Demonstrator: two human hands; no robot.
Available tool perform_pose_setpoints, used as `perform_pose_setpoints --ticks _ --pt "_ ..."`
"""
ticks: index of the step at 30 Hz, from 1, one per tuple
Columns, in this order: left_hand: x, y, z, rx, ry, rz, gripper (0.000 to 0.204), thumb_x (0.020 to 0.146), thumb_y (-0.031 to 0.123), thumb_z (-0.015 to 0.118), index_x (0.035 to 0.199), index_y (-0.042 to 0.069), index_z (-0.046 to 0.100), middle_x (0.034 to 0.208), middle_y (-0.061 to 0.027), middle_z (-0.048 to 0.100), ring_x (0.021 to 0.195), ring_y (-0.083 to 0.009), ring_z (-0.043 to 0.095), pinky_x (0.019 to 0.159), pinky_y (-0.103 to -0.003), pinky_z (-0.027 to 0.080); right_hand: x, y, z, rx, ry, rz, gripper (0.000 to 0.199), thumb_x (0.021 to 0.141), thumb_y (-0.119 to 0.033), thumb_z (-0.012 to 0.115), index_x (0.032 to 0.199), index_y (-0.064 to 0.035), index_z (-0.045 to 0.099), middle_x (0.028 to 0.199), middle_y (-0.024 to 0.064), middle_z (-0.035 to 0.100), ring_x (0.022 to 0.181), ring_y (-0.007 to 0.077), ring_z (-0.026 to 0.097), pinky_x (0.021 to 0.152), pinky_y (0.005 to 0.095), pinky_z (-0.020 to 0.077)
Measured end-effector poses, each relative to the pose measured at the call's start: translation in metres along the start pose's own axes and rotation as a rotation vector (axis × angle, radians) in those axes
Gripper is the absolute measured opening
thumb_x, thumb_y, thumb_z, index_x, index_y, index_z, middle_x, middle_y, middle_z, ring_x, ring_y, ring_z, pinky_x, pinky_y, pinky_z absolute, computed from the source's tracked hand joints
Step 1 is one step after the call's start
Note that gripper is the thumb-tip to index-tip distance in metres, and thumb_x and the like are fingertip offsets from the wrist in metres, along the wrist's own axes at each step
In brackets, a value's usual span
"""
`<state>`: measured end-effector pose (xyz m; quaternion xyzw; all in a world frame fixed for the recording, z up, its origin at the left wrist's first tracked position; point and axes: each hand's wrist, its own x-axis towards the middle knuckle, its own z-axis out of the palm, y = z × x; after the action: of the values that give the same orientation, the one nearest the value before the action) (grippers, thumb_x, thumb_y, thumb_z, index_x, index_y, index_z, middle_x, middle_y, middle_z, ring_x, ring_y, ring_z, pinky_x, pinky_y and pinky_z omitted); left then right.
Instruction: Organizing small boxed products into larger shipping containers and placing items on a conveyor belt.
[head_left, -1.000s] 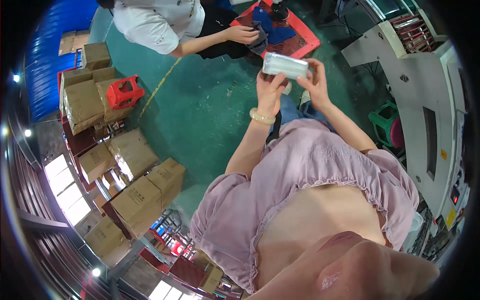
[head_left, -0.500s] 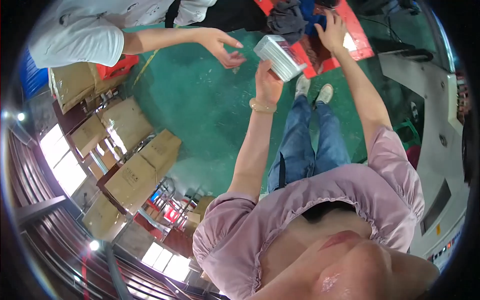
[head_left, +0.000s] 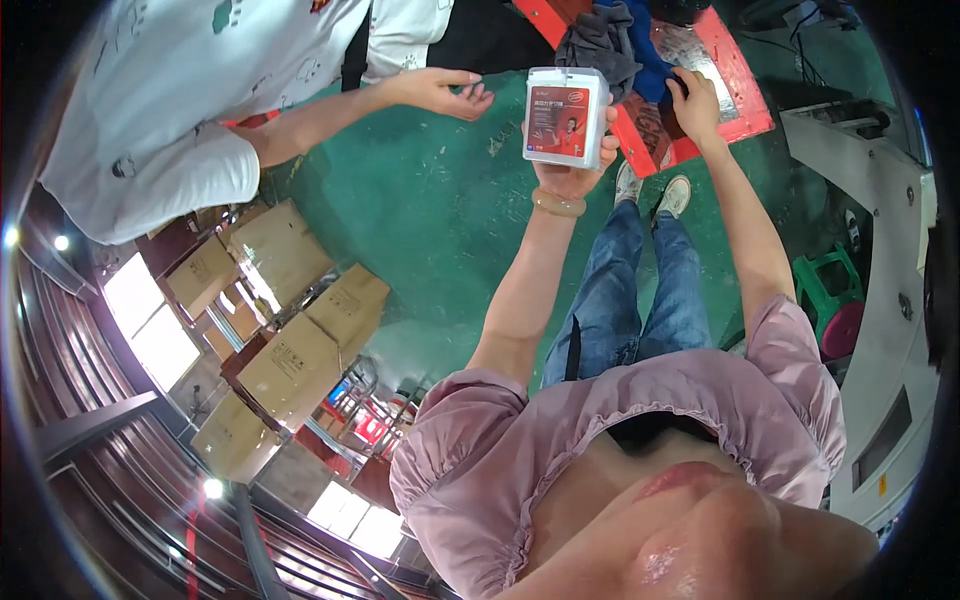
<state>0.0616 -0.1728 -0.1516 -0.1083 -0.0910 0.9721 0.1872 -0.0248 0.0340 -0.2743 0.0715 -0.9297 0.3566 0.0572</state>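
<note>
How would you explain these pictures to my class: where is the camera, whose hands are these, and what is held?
There is no machine here, just a person's bare hands. A wide fisheye camera on that person's head looks down, so straight edges bend. The left hand holds a clear plastic rectangular box with a red printed label. The right hand is at a red-bordered flat surface, beside a blue cloth; whether it grips anything is unclear. A crumpled grey cloth lies there too. Another person's hand is near the box, not touching it.
</note>
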Motion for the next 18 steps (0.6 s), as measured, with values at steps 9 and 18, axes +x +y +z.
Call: perform_pose_setpoints --ticks 9,18 --pt "0.017 -0.006 0.01 -0.259 -0.055 -0.02 0.081 0.076 0.027 0.069 0.135 -0.005 0.024 0.124 -0.0193 0.042 0.095 -0.0273 0.051 0.083 -0.033 0.047 -0.006 0.003 -0.009 0.08 -0.083 0.055 0.027 0.079 -0.015 0.062 0.105 -0.0097 0.059 0.098 0.0147 0.059 0.093 0.0342 0.053 0.083 0.0403 0.0433" --pt "0.037 -0.004 0.02 -0.268 0.083 0.249 0.069 0.074 0.016 0.066 0.129 -0.008 0.03 0.122 -0.0235 0.039 0.107 -0.0327 0.046 0.097 -0.041 0.043 -0.048 -0.017 -0.054 0.218 0.047 0.197 0.032 0.08 -0.013 0.061 0.111 -0.0077 0.055 0.101 0.0133 0.057 0.091 0.0276 0.056 0.079 0.0341 0.0458"
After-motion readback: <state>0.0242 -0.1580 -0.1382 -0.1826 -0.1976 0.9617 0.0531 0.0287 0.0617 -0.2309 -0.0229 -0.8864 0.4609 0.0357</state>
